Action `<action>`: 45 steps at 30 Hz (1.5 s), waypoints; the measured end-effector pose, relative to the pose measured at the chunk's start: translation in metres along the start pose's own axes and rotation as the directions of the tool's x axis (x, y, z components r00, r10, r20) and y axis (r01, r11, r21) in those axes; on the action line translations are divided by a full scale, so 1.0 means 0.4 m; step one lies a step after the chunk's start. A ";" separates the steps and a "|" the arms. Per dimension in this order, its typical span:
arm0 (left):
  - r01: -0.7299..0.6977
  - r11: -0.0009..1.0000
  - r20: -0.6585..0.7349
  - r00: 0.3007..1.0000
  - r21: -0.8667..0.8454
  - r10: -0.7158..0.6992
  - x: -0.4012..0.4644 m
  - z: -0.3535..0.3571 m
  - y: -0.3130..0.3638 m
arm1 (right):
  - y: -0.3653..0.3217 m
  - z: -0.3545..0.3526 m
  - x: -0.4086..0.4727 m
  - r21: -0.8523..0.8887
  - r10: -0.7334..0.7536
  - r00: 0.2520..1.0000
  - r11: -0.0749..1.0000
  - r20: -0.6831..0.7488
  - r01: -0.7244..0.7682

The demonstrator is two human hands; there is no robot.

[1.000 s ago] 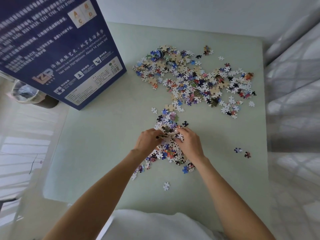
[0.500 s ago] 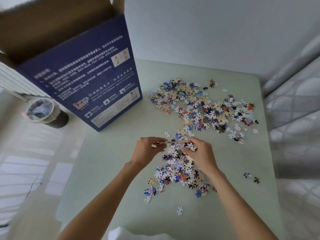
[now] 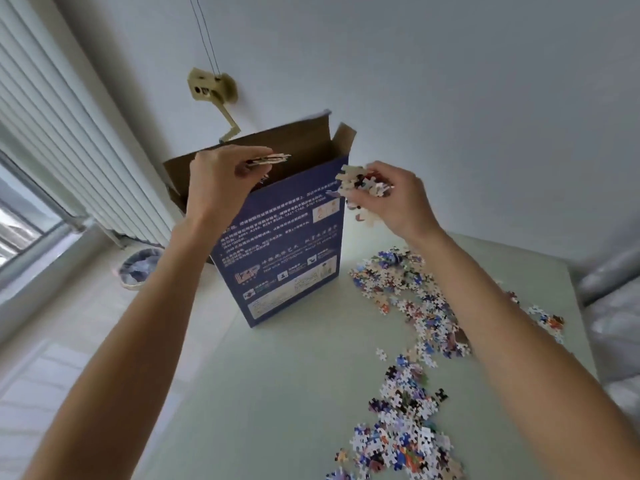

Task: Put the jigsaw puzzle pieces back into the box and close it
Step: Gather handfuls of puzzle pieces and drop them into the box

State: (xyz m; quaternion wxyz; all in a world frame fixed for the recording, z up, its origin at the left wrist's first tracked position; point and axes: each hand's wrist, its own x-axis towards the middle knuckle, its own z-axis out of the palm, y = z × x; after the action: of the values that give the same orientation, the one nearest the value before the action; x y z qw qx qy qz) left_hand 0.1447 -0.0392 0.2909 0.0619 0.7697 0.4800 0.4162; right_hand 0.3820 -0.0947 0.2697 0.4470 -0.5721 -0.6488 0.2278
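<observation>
A pale green table (image 3: 277,393) fills the lower half of the frame. On it, left of centre, a tall blue box (image 3: 287,251) stands upright, its brown flaps open at the top. To the right of the box, loose jigsaw pieces (image 3: 412,306) spread in a wide scatter across the table toward the right edge, and a second heap (image 3: 398,431) lies near the bottom right.

Both bare arms reach up from the lower corners. The left hand (image 3: 216,181) is above the box's open mouth, fingers curled round a flat stack of pieces (image 3: 268,159) that sticks out toward the right. The right hand (image 3: 391,199) is raised just beside the box's upper right corner, clutching a bunch of pieces (image 3: 363,183); a few hang below its fingers.

At far left, below the white blinds (image 3: 59,133), a small bin (image 3: 138,268) sits on the floor.
</observation>
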 end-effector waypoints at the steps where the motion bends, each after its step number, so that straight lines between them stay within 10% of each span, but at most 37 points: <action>1: 0.049 0.999 0.021 0.999 0.001 -0.049 0.012 -0.002 -0.014 | -0.017 0.010 0.042 -0.031 -0.040 0.999 0.999 0.009 0.041; 8: 0.188 0.981 0.229 0.954 0.055 -0.196 0.032 0.008 -0.072 | -0.090 0.072 0.252 -0.207 -0.272 0.958 0.936 0.092 0.286; 14: 0.147 0.977 0.354 0.915 0.153 -0.193 0.034 0.013 -0.078 | -0.084 0.114 0.310 -0.275 -0.397 0.766 0.767 0.506 0.580; 23: -0.039 0.936 0.305 0.949 0.351 -0.075 0.005 0.007 -0.064 | -0.068 0.141 0.376 -0.352 -0.538 0.367 0.136 0.759 0.926; 27: -0.067 0.933 0.228 0.973 0.353 -0.016 0.001 0.000 -0.057 | -0.071 0.146 0.390 -0.330 -0.554 0.281 0.011 0.784 0.944; 31: -0.049 0.950 0.191 0.981 0.310 -0.012 -0.008 0.002 -0.062 | -0.071 0.161 0.388 -0.302 -0.547 0.304 0.097 0.780 0.948; 39: -0.020 0.959 0.192 0.981 0.284 -0.037 -0.005 0.004 -0.063 | -0.059 0.167 0.363 -0.254 -0.313 0.658 0.744 0.685 0.618; 45: -0.015 0.954 0.192 0.980 0.300 -0.045 -0.005 0.005 -0.057 | -0.070 0.154 0.341 -0.217 -0.197 0.722 0.872 0.664 0.438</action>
State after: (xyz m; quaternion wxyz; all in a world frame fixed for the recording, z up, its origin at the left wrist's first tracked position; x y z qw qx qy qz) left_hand 0.1303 -0.0282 0.2771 -0.0051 0.8038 0.5351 0.2600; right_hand 0.3227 0.0410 0.3054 0.1279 -0.4136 -0.8791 0.1994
